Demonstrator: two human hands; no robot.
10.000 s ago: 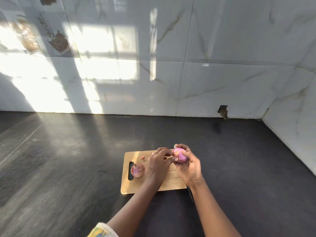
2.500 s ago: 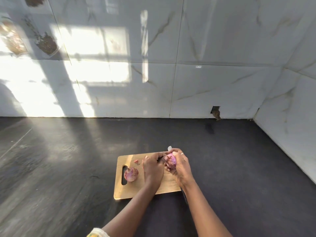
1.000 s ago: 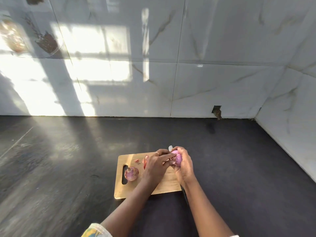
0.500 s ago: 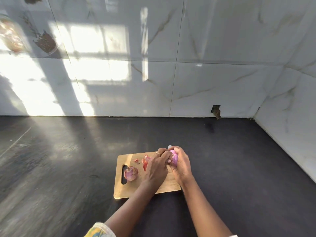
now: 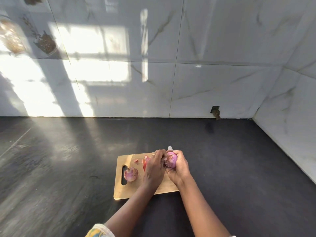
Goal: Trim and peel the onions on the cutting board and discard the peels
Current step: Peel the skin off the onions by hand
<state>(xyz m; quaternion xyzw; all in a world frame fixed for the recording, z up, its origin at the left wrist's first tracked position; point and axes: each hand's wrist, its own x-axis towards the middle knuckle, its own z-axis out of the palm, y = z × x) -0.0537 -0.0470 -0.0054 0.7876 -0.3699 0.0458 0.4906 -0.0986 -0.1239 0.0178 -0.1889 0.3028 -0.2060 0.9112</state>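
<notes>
I have the red onion (image 5: 171,161) cupped in my right hand (image 5: 179,170), fingers curled round its far side, lifted just above the right part of the wooden cutting board (image 5: 123,192). My left hand (image 5: 153,170) is drawn in against it, and its fingers (image 5: 159,155) are bent and pinching at the onion's top, at the skin as far as I can tell. A pale blade tip (image 5: 170,148) pokes up behind my hands; I cannot tell which hand has it.

The second onion (image 5: 130,174) sits on the board beside the handle slot, apart from my hands. A curl of red peel (image 5: 145,162) lies just beside my left hand and a small scrap (image 5: 136,160) lies near the far edge.

I judge the onion to be light and firm, while the skin on it will be thin, dry and brittle and likely to tear off in pieces. Once bared, the flesh should be slick, so I would keep my palm round the belly and lift the skin from the cut end, where an edge stands free.

The board rests on a dark table (image 5: 68,159). There is no brand or writing that I can read; the brown picture on a wall tile (image 5: 45,41) is too blurred to make out.
</notes>
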